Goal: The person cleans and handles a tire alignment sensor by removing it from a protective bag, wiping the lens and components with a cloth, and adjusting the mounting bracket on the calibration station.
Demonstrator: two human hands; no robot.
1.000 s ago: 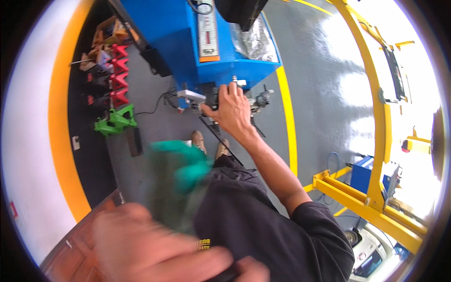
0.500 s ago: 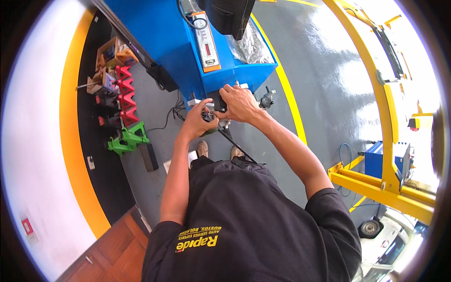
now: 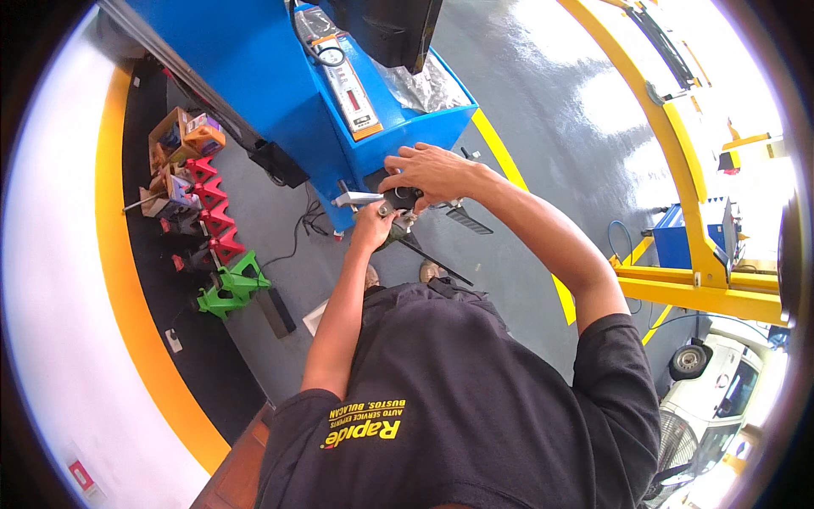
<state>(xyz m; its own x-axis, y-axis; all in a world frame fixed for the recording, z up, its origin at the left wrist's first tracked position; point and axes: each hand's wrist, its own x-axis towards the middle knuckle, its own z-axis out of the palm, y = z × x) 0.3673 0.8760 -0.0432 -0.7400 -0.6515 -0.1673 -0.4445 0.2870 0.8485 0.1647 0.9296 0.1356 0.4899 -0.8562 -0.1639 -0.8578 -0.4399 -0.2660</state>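
In front of the blue cabinet [image 3: 398, 131] is a metal clamp-like device with a silver arm [image 3: 356, 198] jutting left and a black round-faced housing [image 3: 401, 198] in its middle. My left hand [image 3: 370, 227] grips a metal part of the device just below the housing, its fingers curled. From above and right, my right hand [image 3: 437, 176] arches over the black housing, thumb on its right side and fingers bent across its top. What the fingertips press is partly hidden. A thin dark rod [image 3: 437, 261] slants down to the right below my hands.
On the cabinet lie a control box [image 3: 348, 89] with an orange edge and clear plastic wrapping [image 3: 424, 89]. A cable [image 3: 292, 246] trails over the floor at left. Red stands [image 3: 216, 216], green stands [image 3: 233, 284] and boxes line the left wall. A yellow lift frame [image 3: 695, 212] stands at right.
The view has shifted and tilted. My right hand has opened its grasp somewhat and arches higher over the black housing. More of the silver arm at left now shows.
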